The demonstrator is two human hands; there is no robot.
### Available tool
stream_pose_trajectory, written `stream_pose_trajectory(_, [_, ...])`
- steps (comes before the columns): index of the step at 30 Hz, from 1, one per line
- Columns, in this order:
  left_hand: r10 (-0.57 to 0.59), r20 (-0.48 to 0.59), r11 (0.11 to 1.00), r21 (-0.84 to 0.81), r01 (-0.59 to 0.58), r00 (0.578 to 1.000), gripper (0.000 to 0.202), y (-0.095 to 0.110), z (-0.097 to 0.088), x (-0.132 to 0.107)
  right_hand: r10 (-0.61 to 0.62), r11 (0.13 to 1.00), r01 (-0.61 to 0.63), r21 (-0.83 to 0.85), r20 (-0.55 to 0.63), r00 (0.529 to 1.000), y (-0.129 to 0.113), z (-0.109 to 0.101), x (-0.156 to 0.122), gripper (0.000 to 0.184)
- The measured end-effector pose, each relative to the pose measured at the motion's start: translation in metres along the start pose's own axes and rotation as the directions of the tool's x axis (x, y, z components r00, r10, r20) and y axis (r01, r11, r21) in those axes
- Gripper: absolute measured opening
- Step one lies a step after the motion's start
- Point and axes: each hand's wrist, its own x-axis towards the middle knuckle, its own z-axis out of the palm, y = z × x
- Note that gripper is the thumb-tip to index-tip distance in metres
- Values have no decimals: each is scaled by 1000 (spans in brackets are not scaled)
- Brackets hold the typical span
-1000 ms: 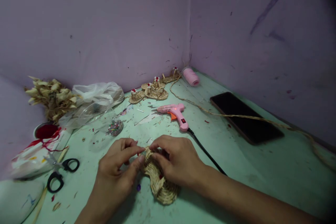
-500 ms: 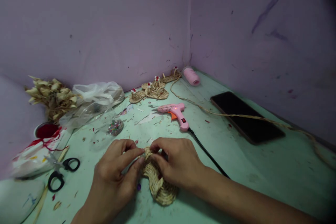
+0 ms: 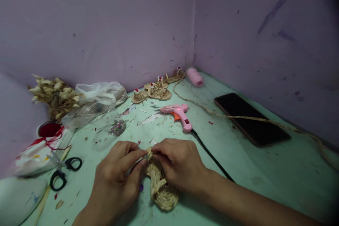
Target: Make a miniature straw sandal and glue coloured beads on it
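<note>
A small woven straw piece (image 3: 162,191), shaped like a little slipper sole, lies on the pale green table (image 3: 238,169) in front of me. My left hand (image 3: 116,176) pinches its upper end between thumb and forefinger. My right hand (image 3: 178,164) rests over the piece's right side, fingers curled and pinching the same end. The two sets of fingertips meet at the top of the straw piece. A small purple bead (image 3: 141,187) lies by my left hand.
A pink glue gun (image 3: 178,112) with a black cord lies beyond my hands. Black scissors (image 3: 62,173) lie at the left. A dark phone (image 3: 251,118), a pink thread spool (image 3: 195,77), finished straw pieces (image 3: 156,91), a plastic bag (image 3: 97,100), dried husks (image 3: 54,93) and a straw cord (image 3: 265,120) ring the table.
Both hands have stayed pinched on the end of the straw piece, shifting slightly down and right in view. The camera has tilted a little; nothing else moved.
</note>
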Motion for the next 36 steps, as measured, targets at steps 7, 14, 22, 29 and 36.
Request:
stream_pose_trajectory(7, [-39,27,999,-27,40,999,14,0,-1,-1,-68,997,69,30,-9,998,2,2,-1,21])
stream_pose_trajectory(14, [-50,39,998,-41,51,998,17,-1,1,-2,-83,995,84,61,-18,996,2,3,-3,22])
stream_pose_trajectory(22, [-231,144,971,-35,238,962,31,-6,4,-7,-27,997,31,73,-60,998,5,1,-2,18])
stream_pose_trajectory(29, [-388,249,887,-162,433,888,14,0,10,-1,102,990,-104,91,24,995,11,-6,-2,14])
stream_pose_trajectory(36, [-441,66,794,-436,423,895,16,2,29,-13,-59,987,53,152,33,998,11,-22,5,16])
